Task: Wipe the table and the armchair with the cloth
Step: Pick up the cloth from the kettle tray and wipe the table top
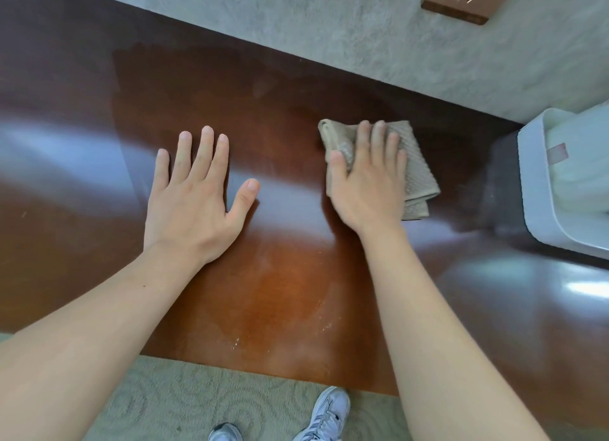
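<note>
**Table wipe in hand; armchair not in view**

Nearest you, two grey shoes (324, 414) stood on the patterned carpet (171, 397) at the near edge of the table (280, 308). That near strip of the brown top carried pale specks and a dull film, which I judge to be unwiped ground.

Further in, your left hand (194, 203) lay flat on the table, fingers (206, 150) straight and spread, thumb out to the side, holding nothing. It appeared to serve as a brace only.

Level with it, your right hand (369, 183) pressed down on the cloth (415, 177), fingers straight and close together across the top of it, thumb on its left margin. No pinch or curl was seen. The cloth, beige and folded, lay directly beneath that hand, its long axis running from the far left to the near right, with the near-right corner showing past the palm. The right hand was the one on the cloth; the left was well apart from it.

To the right stood a white bin (560, 183), near the cloth but not touching.

Beyond the hands a darker patch reached towards the far edge, likely damp from wiping. Past that, the grey wall (329, 38) carried a socket plate (461, 2).

The coming stroke, in my judgement, should draw back towards you over the speckled strip.
</note>
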`<state>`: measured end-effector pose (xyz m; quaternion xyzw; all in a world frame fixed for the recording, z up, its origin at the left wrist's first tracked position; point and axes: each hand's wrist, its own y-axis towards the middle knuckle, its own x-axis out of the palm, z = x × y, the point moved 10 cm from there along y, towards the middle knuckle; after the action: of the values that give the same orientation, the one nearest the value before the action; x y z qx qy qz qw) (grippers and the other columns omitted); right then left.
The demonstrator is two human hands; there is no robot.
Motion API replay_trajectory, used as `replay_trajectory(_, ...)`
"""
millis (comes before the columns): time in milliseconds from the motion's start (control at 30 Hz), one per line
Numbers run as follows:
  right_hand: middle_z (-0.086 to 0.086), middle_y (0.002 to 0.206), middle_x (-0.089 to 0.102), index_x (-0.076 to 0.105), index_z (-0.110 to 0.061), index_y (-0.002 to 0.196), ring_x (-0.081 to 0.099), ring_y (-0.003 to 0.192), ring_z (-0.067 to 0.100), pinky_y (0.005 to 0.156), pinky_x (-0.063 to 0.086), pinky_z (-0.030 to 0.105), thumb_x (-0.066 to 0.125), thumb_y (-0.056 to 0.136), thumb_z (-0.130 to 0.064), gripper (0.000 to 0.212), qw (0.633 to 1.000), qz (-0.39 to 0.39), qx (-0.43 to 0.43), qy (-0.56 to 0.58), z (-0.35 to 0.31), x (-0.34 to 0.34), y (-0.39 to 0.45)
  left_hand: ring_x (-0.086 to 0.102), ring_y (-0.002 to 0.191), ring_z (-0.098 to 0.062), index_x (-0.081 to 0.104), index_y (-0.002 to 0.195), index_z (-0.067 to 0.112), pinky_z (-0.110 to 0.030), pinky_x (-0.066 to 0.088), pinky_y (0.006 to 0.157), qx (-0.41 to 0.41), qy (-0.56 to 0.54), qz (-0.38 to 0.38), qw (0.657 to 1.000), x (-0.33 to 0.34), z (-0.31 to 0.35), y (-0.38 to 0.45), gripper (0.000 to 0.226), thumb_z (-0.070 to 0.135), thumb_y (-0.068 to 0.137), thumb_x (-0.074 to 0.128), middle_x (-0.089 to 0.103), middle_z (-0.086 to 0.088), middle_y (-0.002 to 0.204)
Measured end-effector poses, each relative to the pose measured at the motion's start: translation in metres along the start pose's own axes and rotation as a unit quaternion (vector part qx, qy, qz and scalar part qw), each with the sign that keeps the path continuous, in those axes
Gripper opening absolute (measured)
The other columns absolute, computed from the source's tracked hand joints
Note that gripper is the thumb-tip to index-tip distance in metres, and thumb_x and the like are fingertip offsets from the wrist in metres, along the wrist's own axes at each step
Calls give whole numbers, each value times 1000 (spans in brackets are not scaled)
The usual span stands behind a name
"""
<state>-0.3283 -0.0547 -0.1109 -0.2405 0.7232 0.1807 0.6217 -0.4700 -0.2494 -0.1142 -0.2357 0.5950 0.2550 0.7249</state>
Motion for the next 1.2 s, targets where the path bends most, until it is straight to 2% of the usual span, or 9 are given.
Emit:
replay_trajectory(233, 7, 167, 6, 13, -16, 159, -4, 154, 24, 123, 4, 48, 29, 98, -51, 72, 996, -10, -78, 46, -66, 15, -100, 3, 156, -28, 13, 161, 17, -51, 6, 126, 1, -3, 8, 1000, 1, -1, 0, 79, 63, 98, -2, 10, -7, 169)
replay_trajectory(333, 5, 167, 5, 13, -17, 159, -6, 154, 22, 124, 6, 49, 32, 99, -52, 72, 995, -17, -79, 52, -67, 20, -138, 3, 156, -28, 13, 161, 17, -51, 6, 126, 4, -8, 7, 1000, 0, 0, 1, 83, 65, 96, -5, 10, -7, 169)
replay_trajectory(567, 4, 167, 10, 14, -19, 159, 3, 154, 24, 122, 11, 50, 32, 101, -53, 69, 997, -12, -74, 31, -40, 22, -191, 4, 156, -29, 14, 161, 17, -51, 6, 125, 4, -5, 7, 1000, -2, 0, -1, 85, 67, 95, -5, 12, -8, 169)
replay_trajectory(667, 4, 167, 11, 16, -20, 158, 2, 154, 24, 123, 10, 51, 29, 101, -52, 67, 996, -15, -85, 28, -37, 21, -178, 2, 156, -28, 13, 161, 17, -50, 4, 126, 5, -7, 7, 1000, -1, 1, 0, 84, 67, 95, -4, 10, -7, 169)
replay_trajectory(967, 4, 168, 6, 11, -22, 159, 0, 154, 26, 124, 0, 47, 21, 103, -51, 64, 998, -31, -59, 3, -24, 15, -35, 2, 156, -29, 14, 161, 16, -50, 3, 126, 0, -10, 14, 1000, 0, -1, 0, 78, 63, 99, 4, 10, -7, 169)
replay_trajectory(1067, 5, 168, 5, 10, -21, 159, -1, 154, 27, 123, 1, 48, 21, 102, -50, 65, 999, -25, -43, 6, -25, 14, -50, 2, 156, -29, 14, 161, 16, -50, 3, 126, -3, -5, 12, 1000, -1, -2, -1, 78, 62, 99, 4, 9, -7, 169)
replay_trajectory(1200, 5, 167, 4, 11, -19, 159, -2, 154, 27, 123, 4, 51, 26, 101, -50, 67, 998, -11, -48, 33, -41, 17, -134, 1, 156, -28, 14, 161, 16, -50, 3, 126, -3, -3, 11, 1000, -1, -1, -2, 77, 62, 99, 5, 9, -7, 169)
